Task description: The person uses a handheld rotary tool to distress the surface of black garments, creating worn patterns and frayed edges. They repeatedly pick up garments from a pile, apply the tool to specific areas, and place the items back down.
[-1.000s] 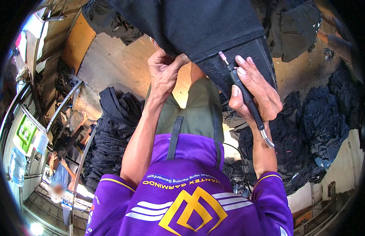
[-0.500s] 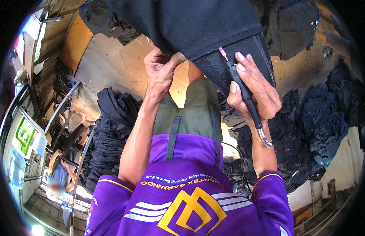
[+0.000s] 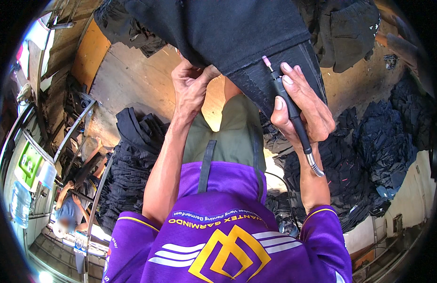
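The right hand (image 3: 303, 106) is closed around a slim black tool (image 3: 286, 101) with a small pink tip, fingers curled over its shaft; the tip touches the hem of a dark garment (image 3: 237, 33) held up in front of the person; the left hand (image 3: 190, 85) pinches the lower edge of that garment between thumb and fingers; piles of dark clothes (image 3: 129, 160) lie on the floor at both sides.
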Available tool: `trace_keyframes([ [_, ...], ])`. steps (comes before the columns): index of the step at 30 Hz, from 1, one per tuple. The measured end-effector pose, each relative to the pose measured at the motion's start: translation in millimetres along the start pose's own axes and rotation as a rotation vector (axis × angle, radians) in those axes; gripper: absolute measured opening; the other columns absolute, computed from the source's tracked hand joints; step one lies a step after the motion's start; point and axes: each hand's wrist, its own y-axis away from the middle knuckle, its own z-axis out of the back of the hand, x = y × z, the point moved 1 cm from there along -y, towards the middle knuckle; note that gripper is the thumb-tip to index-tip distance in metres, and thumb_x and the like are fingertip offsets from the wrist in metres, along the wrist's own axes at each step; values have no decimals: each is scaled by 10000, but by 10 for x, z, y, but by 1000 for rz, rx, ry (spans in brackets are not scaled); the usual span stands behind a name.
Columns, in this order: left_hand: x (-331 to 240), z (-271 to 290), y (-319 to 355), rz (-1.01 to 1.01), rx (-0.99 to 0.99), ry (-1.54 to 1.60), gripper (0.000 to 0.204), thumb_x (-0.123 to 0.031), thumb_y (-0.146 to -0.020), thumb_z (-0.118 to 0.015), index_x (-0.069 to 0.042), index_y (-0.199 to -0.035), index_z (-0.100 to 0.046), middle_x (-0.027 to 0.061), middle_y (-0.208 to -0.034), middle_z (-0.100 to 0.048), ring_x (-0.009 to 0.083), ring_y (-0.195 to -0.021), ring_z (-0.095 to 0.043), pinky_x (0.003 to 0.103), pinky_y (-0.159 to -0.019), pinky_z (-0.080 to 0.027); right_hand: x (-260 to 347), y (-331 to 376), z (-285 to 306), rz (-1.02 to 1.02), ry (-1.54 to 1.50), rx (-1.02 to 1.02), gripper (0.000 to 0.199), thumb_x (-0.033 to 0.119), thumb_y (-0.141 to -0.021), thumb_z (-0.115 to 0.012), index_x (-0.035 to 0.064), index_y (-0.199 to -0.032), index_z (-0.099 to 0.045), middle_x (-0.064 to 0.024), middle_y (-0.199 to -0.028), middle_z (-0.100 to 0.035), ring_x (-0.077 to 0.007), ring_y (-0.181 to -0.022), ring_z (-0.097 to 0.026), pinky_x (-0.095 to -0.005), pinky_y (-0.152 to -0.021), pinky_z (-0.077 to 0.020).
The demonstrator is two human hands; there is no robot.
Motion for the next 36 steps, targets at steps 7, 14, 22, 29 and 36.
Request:
trace_keyframes([
  [7, 5, 3, -11, -7, 13, -1, 161, -12, -900, -888, -13, -1020, -781, 61, -998, -810, 140, -906, -747, 302, -839, -598, -28, -4, 10, -6, 12, -51, 311, 29, -854, -789, -49, -1155, -789, -242, -1084, -808, -379, -1109, -798, -526, -1033, -632],
  [14, 78, -4, -50, 16, 1, 50, 156, -18, -927, -868, 6, -1048, -772, 76, -1040, -812, 152, -922, -753, 310, -853, -602, -27, -6, 14, -7, -4, -7, 339, 27, -844, -786, -55, -1173, -779, -246, -1069, -807, -382, -1110, -798, -535, -1034, -629],
  [22, 146, 1, -86, -20, 0, 48, 174, -19, -949, -849, 23, -1092, -759, 94, -1078, -813, 173, -954, -758, 328, -882, -602, -1, -12, 17, -7, -41, 84, 333, 19, -850, -792, -54, -1174, -776, -232, -1106, -805, -380, -1116, -796, -519, -1029, -635],
  [29, 158, -4, -87, -16, 8, 50, 170, -5, -956, -834, 26, -1107, -762, 104, -1088, -815, 185, -972, -764, 334, -887, -605, -8, -18, 25, -19, -17, 39, 338, 29, -842, -802, -38, -1173, -781, -230, -1099, -805, -379, -1112, -797, -532, -1024, -636],
  [36, 165, -1, -84, -8, 19, 51, 158, 11, -958, -823, 22, -1102, -759, 108, -1107, -811, 188, -984, -759, 339, -885, -606, -30, 0, 2, -11, -26, 18, 335, 12, -841, -770, -53, -1169, -778, -230, -1082, -809, -380, -1110, -798, -531, -1023, -637],
])
